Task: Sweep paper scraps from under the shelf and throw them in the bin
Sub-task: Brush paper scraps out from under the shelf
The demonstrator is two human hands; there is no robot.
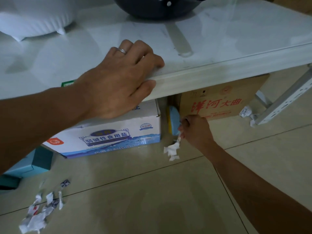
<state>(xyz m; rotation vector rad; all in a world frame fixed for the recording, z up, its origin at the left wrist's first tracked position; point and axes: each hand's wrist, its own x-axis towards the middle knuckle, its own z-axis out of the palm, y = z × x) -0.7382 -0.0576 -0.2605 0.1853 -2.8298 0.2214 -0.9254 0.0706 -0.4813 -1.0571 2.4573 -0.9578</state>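
My left hand [121, 78] grips the front edge of the pale shelf board [219, 71], fingers on top and thumb on the face. My right hand [195, 129] is low at the gap between two boxes under the shelf, fingers closed on a white paper scrap [172, 149] that hangs down to the floor tiles. A blue and yellow object [173, 120] stands in that gap beside my fist. More torn paper scraps [37, 215] lie in a loose pile at the lower left. Others [246, 112] sit by the metal shelf leg. No bin is in view.
A white and blue carton [118, 132] and a brown carton with red print [219, 103] stand under the shelf. Teal boxes [33, 164] lie at the left. A dark wok [157, 7] and a white bag [33, 17] rest on the shelf. The slotted metal leg [283, 102] slants at the right.
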